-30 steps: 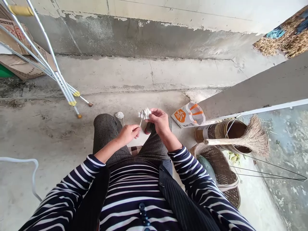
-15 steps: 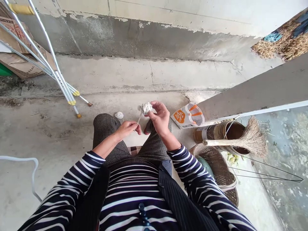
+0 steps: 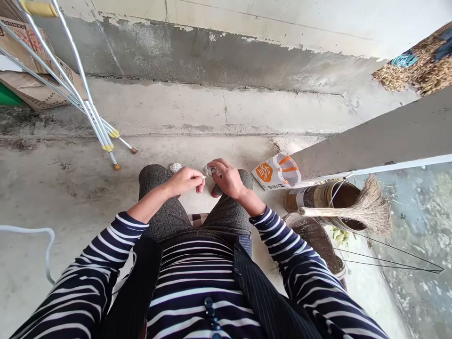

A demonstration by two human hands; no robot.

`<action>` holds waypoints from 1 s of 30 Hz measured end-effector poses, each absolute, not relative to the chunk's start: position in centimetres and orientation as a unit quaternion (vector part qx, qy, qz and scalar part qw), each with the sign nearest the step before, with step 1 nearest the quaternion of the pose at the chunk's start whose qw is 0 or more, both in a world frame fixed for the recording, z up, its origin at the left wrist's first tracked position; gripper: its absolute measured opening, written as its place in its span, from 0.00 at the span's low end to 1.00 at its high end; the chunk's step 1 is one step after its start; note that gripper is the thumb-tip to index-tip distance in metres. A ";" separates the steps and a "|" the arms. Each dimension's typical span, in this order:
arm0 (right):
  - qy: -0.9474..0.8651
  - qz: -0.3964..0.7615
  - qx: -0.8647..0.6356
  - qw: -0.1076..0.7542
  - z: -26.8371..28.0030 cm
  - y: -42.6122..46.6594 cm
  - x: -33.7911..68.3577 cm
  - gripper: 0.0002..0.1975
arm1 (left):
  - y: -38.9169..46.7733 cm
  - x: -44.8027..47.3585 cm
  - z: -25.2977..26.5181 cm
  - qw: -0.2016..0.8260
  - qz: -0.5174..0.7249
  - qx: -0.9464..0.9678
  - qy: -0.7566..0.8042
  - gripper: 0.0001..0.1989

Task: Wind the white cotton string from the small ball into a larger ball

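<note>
Between my knees, my right hand (image 3: pixel 230 180) is wrapped round a small ball of whitish cord (image 3: pixel 210 170), its back turned up so that part of the ball is hidden. My left hand (image 3: pixel 186 181) pinches the cord close beside the ball, with thumb and forefinger together. Only a very short length of cord shows between the two hands. A second ball of white cord (image 3: pixel 175 167) lies on the floor just beyond my left knee, apart from my hands.
A pair of crutches (image 3: pixel 92 120) leans at the upper left by cardboard boxes (image 3: pixel 38 92). On the right are an orange and white printed carton (image 3: pixel 277 172), a brown bucket (image 3: pixel 321 195) with a straw broom (image 3: pixel 367 209) across it, and a woven basket (image 3: pixel 314 235). A white hose (image 3: pixel 52 249) lies left.
My right hand has turned over the ball of cord and moved slightly down, covering more of it. My left hand has come up closer to the ball, shortening the visible cord.
</note>
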State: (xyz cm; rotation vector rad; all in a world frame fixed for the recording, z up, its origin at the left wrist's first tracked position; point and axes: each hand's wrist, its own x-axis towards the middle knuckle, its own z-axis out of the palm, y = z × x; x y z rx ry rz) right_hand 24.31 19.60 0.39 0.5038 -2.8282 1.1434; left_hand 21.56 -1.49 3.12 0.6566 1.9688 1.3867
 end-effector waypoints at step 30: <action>-0.541 0.809 -0.136 -0.186 3.0 17.6 27.3 0.20 | -0.2 21.5 0.7 0.121 0.499 0.160 0.843 0.15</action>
